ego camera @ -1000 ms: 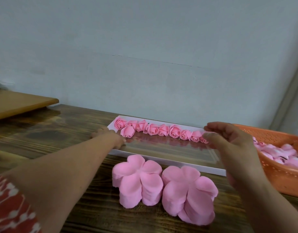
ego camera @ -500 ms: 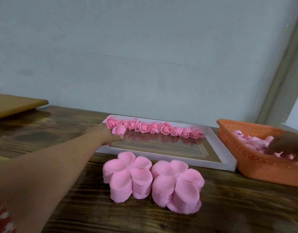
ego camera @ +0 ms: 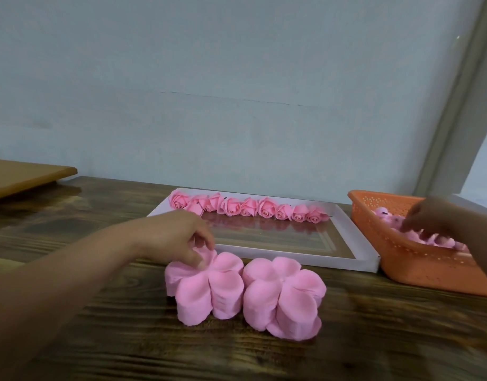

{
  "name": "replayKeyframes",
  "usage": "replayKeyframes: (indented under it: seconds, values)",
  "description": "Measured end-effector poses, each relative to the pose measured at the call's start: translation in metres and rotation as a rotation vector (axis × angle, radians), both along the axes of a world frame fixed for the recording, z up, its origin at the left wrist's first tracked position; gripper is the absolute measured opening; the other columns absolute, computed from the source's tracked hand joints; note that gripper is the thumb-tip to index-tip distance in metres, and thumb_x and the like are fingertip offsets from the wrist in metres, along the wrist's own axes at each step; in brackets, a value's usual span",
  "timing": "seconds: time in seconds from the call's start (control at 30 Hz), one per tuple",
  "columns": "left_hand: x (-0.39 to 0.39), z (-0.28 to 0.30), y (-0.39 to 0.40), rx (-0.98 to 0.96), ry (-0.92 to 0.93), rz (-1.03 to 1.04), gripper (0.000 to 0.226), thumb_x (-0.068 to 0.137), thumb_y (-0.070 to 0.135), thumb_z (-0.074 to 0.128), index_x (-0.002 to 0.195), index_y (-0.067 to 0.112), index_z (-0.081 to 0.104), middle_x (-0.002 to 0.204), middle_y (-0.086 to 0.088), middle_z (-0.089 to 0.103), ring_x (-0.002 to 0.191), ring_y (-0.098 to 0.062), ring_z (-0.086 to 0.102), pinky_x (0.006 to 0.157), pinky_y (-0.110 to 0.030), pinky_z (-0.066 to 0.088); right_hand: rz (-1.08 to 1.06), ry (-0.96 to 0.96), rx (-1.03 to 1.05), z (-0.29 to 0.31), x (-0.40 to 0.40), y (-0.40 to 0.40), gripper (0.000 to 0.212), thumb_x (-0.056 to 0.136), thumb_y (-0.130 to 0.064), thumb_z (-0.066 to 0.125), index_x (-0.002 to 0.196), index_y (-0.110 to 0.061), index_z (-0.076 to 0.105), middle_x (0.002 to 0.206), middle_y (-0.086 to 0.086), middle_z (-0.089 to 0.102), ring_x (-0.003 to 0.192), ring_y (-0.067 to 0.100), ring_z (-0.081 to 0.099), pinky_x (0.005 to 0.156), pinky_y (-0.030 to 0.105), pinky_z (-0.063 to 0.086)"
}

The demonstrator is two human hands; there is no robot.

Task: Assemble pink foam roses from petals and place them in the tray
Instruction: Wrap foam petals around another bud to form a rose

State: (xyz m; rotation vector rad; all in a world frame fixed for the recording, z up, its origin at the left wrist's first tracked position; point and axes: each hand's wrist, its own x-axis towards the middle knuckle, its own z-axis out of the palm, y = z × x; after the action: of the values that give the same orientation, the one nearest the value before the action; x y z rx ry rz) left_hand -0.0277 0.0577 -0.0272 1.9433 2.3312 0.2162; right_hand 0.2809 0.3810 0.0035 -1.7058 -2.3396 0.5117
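Two thick stacks of pink flower-shaped foam petals stand side by side on the wooden table, the left stack (ego camera: 206, 287) and the right stack (ego camera: 283, 295). My left hand (ego camera: 179, 237) reaches over the left stack and pinches the top petal sheet at its far left edge. Behind them lies a white-rimmed tray (ego camera: 355, 235) with a row of finished pink roses (ego camera: 248, 207) along its far side. My right hand (ego camera: 426, 218), blurred, is down in the orange basket (ego camera: 418, 268) among small pink rose buds (ego camera: 388, 215); what its fingers hold is not clear.
A wooden board (ego camera: 22, 174) sits raised at the far left. A pale wall rises right behind the tray, with a window frame at the right. Bare dark wood (ego camera: 237, 353) lies in front of the petal stacks.
My left hand drew back from the tray's left end to the left petal stack and pinched its top sheet. My right hand went from the tray's right side into the orange basket.
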Motion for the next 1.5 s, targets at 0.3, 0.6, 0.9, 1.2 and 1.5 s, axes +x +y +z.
replayKeyframes:
  seconds: [0.3, 0.6, 0.9, 1.2, 1.5]
  values:
    - [0.011, -0.005, 0.001, -0.041, 0.012, -0.017, 0.032, 0.086, 0.025, 0.065, 0.117, 0.03, 0.067, 0.092, 0.021, 0.054, 0.077, 0.007, 0.05, 0.062, -0.001, 0.035, 0.108, 0.062, -0.046, -0.006, -0.014, -0.008, 0.026, 0.082, 0.008, 0.062, 0.103, -0.004, 0.071, 0.08, 0.013, 0.069, 0.072, 0.028, 0.064, 0.061, 0.032, 0.055]
    - [0.017, -0.007, 0.003, -0.043, 0.006, -0.07, 0.015, 0.081, 0.013, 0.063, 0.076, 0.027, 0.064, 0.066, 0.019, 0.058, 0.062, 0.009, 0.053, 0.061, -0.01, 0.039, 0.102, 0.019, -0.046, -0.004, -0.02, -0.027, 0.03, 0.09, -0.003, 0.051, 0.118, -0.003, 0.061, 0.106, 0.018, 0.065, 0.097, 0.031, 0.064, 0.084, 0.041, 0.054]
    - [0.019, -0.008, 0.004, -0.033, 0.097, -0.049, 0.015, 0.081, 0.015, 0.06, 0.076, 0.03, 0.059, 0.07, 0.017, 0.056, 0.064, 0.007, 0.05, 0.063, -0.012, 0.039, 0.069, -0.071, 0.006, -0.003, -0.023, -0.04, 0.027, 0.096, -0.015, 0.043, 0.116, -0.006, 0.058, 0.114, 0.014, 0.062, 0.1, 0.027, 0.062, 0.09, 0.041, 0.051]
    - [0.011, -0.005, -0.003, -0.097, 0.137, 0.009, 0.014, 0.082, 0.016, 0.061, 0.088, 0.018, 0.074, 0.091, 0.0, 0.069, 0.07, -0.003, 0.053, 0.059, -0.008, 0.035, -0.086, 0.203, 0.04, 0.004, -0.01, -0.028, 0.029, 0.082, 0.006, 0.058, 0.11, 0.009, 0.058, 0.086, 0.021, 0.061, 0.07, 0.032, 0.058, 0.069, 0.041, 0.053]
    - [0.013, -0.004, -0.003, -0.023, 0.156, -0.013, 0.018, 0.089, 0.018, 0.056, 0.075, 0.029, 0.054, 0.087, 0.013, 0.049, 0.075, 0.002, 0.047, 0.065, -0.008, 0.036, -0.129, 0.228, 0.186, 0.001, -0.001, -0.031, 0.024, 0.093, -0.009, 0.047, 0.104, 0.006, 0.061, 0.1, 0.025, 0.065, 0.085, 0.034, 0.064, 0.078, 0.039, 0.054]
